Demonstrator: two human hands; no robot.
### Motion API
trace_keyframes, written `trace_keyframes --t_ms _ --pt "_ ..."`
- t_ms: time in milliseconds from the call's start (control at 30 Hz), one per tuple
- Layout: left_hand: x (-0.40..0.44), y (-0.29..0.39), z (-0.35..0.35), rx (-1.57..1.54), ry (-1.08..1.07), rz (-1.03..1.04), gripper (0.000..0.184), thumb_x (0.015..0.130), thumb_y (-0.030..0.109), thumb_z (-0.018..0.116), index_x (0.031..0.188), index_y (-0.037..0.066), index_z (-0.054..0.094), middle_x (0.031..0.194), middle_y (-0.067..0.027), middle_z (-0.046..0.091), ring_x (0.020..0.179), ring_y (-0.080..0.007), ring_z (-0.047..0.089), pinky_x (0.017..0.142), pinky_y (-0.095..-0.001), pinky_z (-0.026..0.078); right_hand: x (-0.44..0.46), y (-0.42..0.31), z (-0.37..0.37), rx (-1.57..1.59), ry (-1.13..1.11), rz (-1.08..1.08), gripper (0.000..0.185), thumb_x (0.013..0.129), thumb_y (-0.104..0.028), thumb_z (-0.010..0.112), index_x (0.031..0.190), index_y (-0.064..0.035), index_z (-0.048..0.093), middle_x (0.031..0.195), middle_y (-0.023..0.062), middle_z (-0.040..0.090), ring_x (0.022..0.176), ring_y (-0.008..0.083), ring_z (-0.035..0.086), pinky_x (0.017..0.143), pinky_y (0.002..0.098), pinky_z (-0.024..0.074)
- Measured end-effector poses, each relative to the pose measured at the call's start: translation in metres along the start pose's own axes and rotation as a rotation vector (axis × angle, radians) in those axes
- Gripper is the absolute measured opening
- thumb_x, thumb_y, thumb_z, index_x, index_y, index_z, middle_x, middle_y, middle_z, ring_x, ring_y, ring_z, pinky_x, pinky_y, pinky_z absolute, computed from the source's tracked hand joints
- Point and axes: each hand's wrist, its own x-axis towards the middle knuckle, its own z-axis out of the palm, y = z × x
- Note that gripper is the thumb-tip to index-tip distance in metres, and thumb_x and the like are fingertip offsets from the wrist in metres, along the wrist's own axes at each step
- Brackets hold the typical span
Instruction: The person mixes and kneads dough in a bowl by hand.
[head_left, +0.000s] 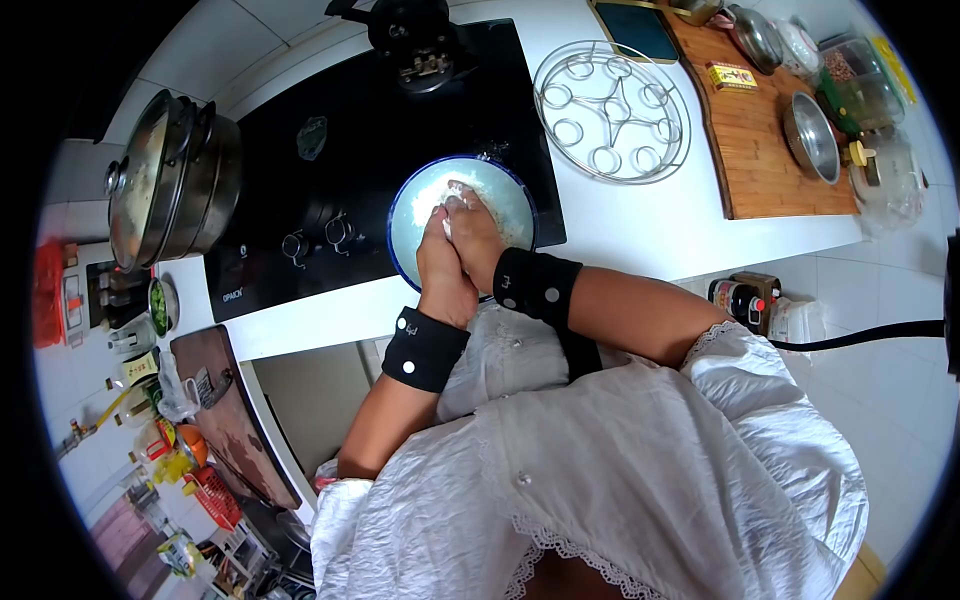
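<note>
A white enamel bowl with a blue rim (392,240) stands at the front right of the black cooktop. Inside it lies floury white dough (428,203), part of it covered by my fingers. My left hand (443,262) and my right hand (477,238) are pressed side by side over the bowl, fingers curled together around some of the white dough. White smears coat the fingertips. How much sits between the palms is hidden. Each wrist wears a black band.
A stacked steamer pot (180,190) is on the left of the black cooktop (270,200). To the right are a round wire rack (612,112) and a wooden board (755,150) bearing a metal bowl (811,138). A dark cutting board (235,410) lies at the left.
</note>
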Motion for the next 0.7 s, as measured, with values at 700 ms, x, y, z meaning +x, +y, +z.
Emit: trace_keyframes --t_ms 700 --pt "-0.014 0.029 -0.007 0.314 -0.108 0.242 0.020 0.083 0.008 0.047 0.102 0.003 0.052 0.097 -0.0045 0.055 0.090 -0.0136 0.051 0.082 -0.0254 0.039 0.025 0.007 -0.032 -0.224 0.038 -0.170 0.037 0.080 -0.019 0.054 0.106 0.0070 0.049 0.096 0.0156 0.058 0.086 0.0188 0.055 0.076 0.0261 0.0422"
